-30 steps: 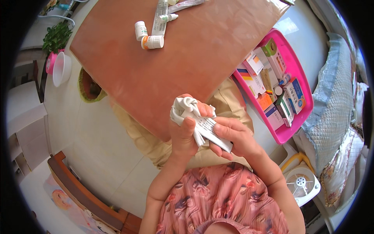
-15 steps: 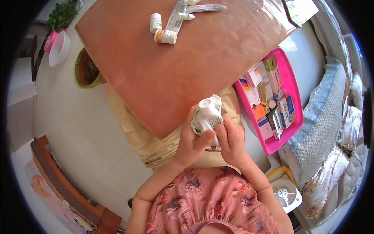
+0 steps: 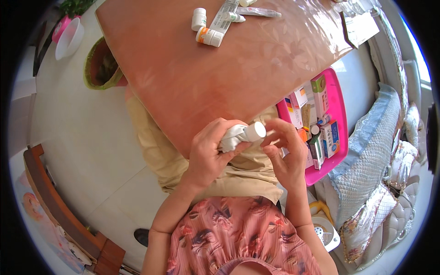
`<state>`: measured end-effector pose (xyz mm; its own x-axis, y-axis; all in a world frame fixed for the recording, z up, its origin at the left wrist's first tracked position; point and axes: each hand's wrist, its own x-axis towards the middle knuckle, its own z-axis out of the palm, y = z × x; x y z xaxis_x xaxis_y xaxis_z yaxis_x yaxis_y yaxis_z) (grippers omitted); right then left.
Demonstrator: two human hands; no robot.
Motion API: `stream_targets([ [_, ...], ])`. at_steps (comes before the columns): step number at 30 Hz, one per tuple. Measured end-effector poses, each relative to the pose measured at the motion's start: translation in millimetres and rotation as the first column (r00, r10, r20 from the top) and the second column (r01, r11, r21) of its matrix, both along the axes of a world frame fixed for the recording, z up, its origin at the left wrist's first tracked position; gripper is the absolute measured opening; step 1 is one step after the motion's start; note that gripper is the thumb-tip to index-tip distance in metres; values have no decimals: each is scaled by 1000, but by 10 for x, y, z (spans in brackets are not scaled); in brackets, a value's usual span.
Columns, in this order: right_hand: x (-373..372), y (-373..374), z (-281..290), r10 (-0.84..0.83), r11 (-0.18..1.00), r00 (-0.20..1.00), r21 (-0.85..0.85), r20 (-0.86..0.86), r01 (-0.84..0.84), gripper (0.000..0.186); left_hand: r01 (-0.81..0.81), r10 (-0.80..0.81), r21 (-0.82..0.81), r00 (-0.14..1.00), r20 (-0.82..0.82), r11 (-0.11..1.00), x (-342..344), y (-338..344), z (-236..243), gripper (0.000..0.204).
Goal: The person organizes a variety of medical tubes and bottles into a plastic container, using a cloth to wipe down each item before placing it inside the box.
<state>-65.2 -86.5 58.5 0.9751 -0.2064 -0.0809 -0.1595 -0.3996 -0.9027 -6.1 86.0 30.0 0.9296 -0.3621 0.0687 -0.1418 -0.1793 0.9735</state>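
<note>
My left hand (image 3: 208, 149) is closed round a white pill bottle (image 3: 255, 132) wrapped in a pale cloth (image 3: 233, 138). The bottle lies tilted, its round white end pointing right and out of the cloth. Just right of that end is my right hand (image 3: 288, 151), its fingers apart and curved, holding nothing. Both hands are above my lap at the near corner of the brown table (image 3: 183, 87). Toward the table's far side lie a white bottle (image 3: 199, 19), an orange-and-white bottle (image 3: 210, 36), a small dropper bottle (image 3: 233, 17) and a tube (image 3: 259, 12).
A pink basket (image 3: 341, 137) with several medicine boxes stands right of the table, beside a quilted blue cover (image 3: 366, 137). On the left are a bin (image 3: 91, 73), a white basin (image 3: 70, 39) and a brown wooden edge (image 3: 59, 201). A white container (image 3: 323, 233) sits at lower right.
My right hand has let go of the bottle and moved right with its fingers opened. The bottle has turned from upright to pointing right, still held in my left hand with the cloth.
</note>
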Motion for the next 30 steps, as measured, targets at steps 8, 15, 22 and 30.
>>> stream_targets([
  [8,152,23,-209,121,971,991,200,54,-130,32,97,-209,342,928,307,935,175,173,36,28],
  [15,249,169,-490,-119,983,993,142,23,114,33,-133,-79,452,904,421,882,380,301,-1,21],
  [22,269,186,-674,-141,966,977,-194,159,170,36,-40,-195,516,898,393,855,213,-265,-81,43],
  [30,245,136,-617,-87,982,986,-157,146,109,33,-145,-248,657,849,466,740,134,48,-361,43],
])
